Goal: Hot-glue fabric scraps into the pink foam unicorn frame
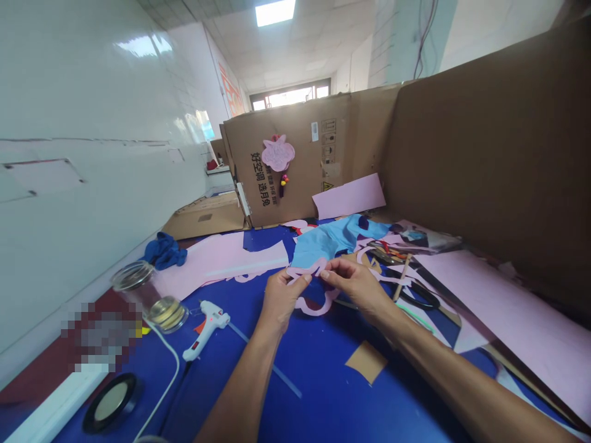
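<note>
Bare left forearm (242, 400) and right forearm (452, 375) came in from the bottom edge of the frame, reaching over a deep blue work surface (355, 406). Near the surface's centre, we noted a thin, curling pale-pink cutout strip (316, 309), held up between the left hand (281, 298) and the right hand (355, 286). Thumb and forefinger on each hand were closed on the strip, pinching it at its upper curve, with the hands close together. Its material could not be settled from this view, possibly foam sheet or card. We judged it light and soft enough to flex, with narrow curves that could tear or crease, so the wider stretches looked the safer places to hold.

Just beyond the hands lay a crumpled sky-blue sheet (323, 243). Toward the left edge sat a white hot glue gun (206, 329) and a clear glass jar (148, 295), tilted on its side. Black-handled scissors (422, 296) lay right of the hands, beside a large pale-pink sheet (512, 326) along the right edge. A brown corrugated cardboard wall (295, 166) stood along the far edge.
</note>
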Demonstrator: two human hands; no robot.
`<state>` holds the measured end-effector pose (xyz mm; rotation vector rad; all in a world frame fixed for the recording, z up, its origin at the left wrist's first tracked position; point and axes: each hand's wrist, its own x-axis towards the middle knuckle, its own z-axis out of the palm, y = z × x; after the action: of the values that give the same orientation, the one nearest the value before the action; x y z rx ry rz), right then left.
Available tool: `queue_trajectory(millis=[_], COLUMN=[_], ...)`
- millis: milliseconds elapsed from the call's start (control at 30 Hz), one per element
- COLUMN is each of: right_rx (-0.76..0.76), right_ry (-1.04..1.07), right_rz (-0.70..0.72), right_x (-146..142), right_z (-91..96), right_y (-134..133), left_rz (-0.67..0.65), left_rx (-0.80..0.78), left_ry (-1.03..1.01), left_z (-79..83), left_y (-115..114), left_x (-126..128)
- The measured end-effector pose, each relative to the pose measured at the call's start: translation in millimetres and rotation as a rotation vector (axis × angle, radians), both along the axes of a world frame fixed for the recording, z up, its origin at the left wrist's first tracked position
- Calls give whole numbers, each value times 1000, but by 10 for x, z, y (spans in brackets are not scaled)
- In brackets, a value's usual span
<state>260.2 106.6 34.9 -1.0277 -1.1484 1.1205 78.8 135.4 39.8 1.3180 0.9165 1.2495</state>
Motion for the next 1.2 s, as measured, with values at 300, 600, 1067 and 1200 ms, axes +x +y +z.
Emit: queue_trajectory(millis=[300, 600, 1067, 1200], right_rx=[6, 13, 4, 4], right_ry=[-11, -5, -12, -15], right_rz=[-5, 16, 39, 38], right_x=[-3, -16, -31, -37], right_z=[24, 17, 39, 49], right_y=[-21, -31, -61, -68], left_rz=[-47, -22, -3, -3], left_rx=[5, 17, 19, -6], left_ry=[31, 35, 20, 6], left_z=[-47, -44, -28, -20], left_y=[2, -7, -34, -42], left_x=[8, 18, 58, 67])
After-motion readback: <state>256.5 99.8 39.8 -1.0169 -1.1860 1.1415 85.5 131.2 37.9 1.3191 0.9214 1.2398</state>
